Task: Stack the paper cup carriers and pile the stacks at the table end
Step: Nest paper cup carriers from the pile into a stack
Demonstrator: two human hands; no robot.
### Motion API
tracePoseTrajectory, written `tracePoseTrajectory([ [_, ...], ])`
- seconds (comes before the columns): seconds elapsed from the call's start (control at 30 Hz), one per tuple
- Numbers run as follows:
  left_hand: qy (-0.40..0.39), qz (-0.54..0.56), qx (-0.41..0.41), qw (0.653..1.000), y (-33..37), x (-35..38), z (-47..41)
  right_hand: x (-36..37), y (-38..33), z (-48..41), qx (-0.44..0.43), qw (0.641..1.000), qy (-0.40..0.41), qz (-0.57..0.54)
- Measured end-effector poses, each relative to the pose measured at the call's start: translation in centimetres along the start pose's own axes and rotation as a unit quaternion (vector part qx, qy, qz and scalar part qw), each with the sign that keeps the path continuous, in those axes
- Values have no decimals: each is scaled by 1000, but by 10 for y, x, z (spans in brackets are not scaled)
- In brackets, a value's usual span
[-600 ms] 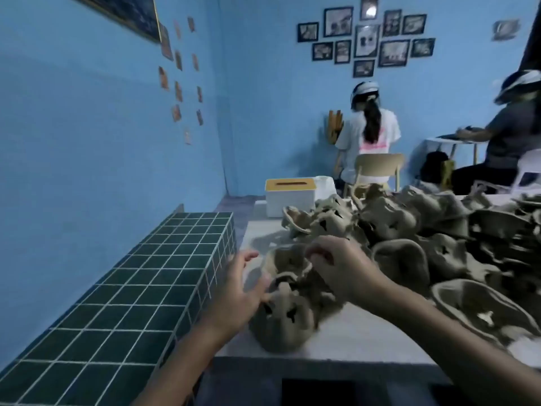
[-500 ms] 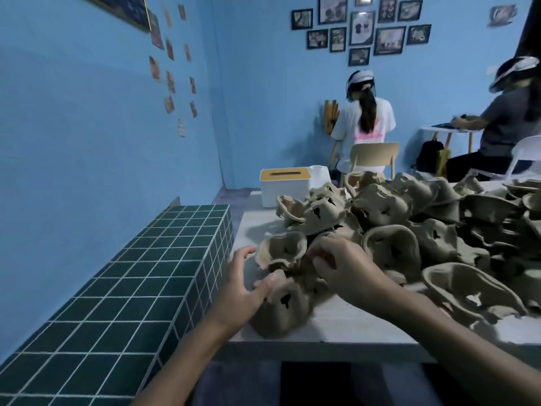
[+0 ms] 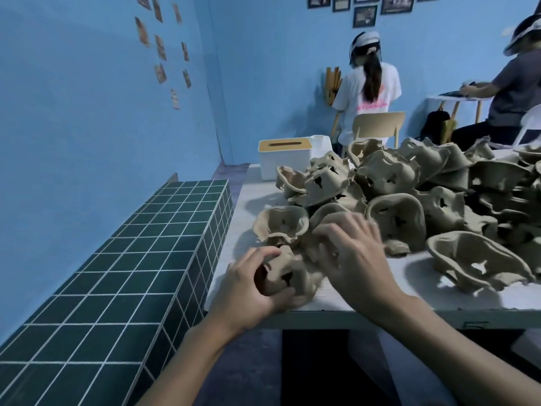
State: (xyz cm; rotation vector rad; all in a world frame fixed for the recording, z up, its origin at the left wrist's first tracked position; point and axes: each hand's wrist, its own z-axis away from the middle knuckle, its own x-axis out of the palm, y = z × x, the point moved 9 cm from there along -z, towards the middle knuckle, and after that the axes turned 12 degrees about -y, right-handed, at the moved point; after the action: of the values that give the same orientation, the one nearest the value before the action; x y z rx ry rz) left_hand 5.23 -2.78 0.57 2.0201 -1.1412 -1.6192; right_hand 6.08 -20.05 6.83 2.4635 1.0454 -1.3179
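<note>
Left hand [image 3: 251, 291] curled round 1 cup carrier [image 3: 292, 276] at table [image 3: 409, 300] near-left corner. Right hand [image 3: 357, 259] over 2nd carrier [image 3: 311, 246] beside it, fingers bent, blurred; can't tell grip. Loose carrier heap [image 3: 424, 194] covers table middle.

Head view — no text, number or brand can be read. The pink print [image 3: 371, 106] across the back of a seated person's white T-shirt [image 3: 351, 92] is too small and blurred to make out. The cards [image 3: 160, 73] fixed to the side wall [image 3: 87, 127] and the framed pictures [image 3: 364, 16] on the far wall [image 3: 278, 68] show no readable characters — only indistinct shapes.
</note>
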Motion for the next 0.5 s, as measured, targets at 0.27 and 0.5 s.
tracePoseTrajectory([
  [0.27,85,231,22,969,-11,-25,10,17,45,29,101,989,-107,22],
  [0.5,51,297,8,953,-14,-22,7,23,50,35,88,989,-115,-34],
])
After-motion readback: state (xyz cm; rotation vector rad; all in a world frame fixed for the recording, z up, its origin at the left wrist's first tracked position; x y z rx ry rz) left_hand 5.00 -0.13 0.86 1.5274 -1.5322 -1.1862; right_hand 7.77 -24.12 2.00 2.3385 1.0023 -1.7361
